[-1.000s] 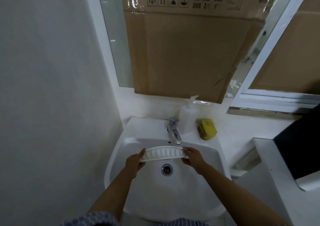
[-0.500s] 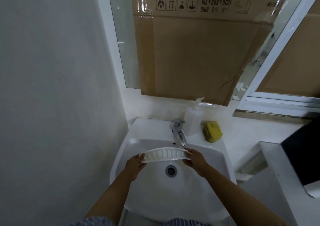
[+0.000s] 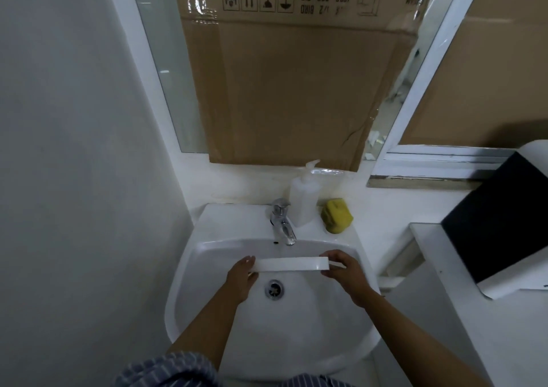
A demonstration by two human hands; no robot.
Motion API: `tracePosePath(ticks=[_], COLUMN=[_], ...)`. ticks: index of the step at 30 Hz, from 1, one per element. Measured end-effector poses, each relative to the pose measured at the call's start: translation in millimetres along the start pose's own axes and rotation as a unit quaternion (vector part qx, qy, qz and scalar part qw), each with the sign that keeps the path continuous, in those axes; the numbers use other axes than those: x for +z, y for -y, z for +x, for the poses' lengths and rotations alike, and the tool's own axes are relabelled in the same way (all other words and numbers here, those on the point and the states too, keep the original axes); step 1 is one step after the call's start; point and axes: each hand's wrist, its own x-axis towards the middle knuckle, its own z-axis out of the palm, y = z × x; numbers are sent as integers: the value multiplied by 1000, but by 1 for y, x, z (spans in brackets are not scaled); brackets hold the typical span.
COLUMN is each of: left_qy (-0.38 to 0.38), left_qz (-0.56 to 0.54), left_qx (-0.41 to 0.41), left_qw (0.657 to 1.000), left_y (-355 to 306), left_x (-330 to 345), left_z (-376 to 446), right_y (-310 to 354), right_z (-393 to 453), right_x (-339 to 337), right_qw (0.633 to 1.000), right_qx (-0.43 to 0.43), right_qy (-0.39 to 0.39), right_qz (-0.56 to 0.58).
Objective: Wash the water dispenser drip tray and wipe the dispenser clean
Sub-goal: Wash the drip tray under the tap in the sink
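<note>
I hold the white drip tray [image 3: 292,263] level over the basin of the white sink [image 3: 189,268], just in front of the chrome tap [image 3: 283,222] and above the drain [image 3: 274,289]. Only its plain white side wall faces me; the slotted top is out of sight. My left hand [image 3: 241,278] grips the tray's left end. My right hand [image 3: 344,274] grips its right end, thumb on top. No water runs from the tap.
A white pump bottle [image 3: 304,197] and a yellow sponge [image 3: 336,215] stand on the sink's back ledge right of the tap. A mirror covered by cardboard [image 3: 284,84] hangs behind. A black-and-white appliance [image 3: 498,223] sits on the counter at right. A wall closes the left side.
The tray has been turned so its plain side faces me instead of the slotted top, and both hands have lowered it slightly over the drain. The camera has moved closer.
</note>
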Motion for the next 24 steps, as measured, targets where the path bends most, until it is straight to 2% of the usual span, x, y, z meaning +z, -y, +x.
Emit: tracePosePath(ticks=[3, 7, 10, 12, 17, 24], left_qy=[3, 4, 13, 16, 76, 87], left_qz=[23, 30, 52, 18, 41, 88], left_qx=[25, 23, 28, 6, 6, 14], left_qw=[999, 999, 998, 1000, 996, 992], left_y=[-3, -5, -4, -5, -9, -11], left_x=[10, 18, 19, 18, 25, 28], left_z=[2, 3, 6, 10, 10, 22], right_y=[-2, -9, -11, -11, -11, -17], right_z=[-3, -3, 1, 6, 14, 23], right_x=[-3, -4, 1, 4, 4, 3], right_qw=[1000, 999, 990, 980, 976, 975], right_qx=[6, 23, 107, 137, 137, 144], right_qy=[-18, -3, -27, -59, -91, -97], right_qz=[-13, -22, 90, 134, 145, 139])
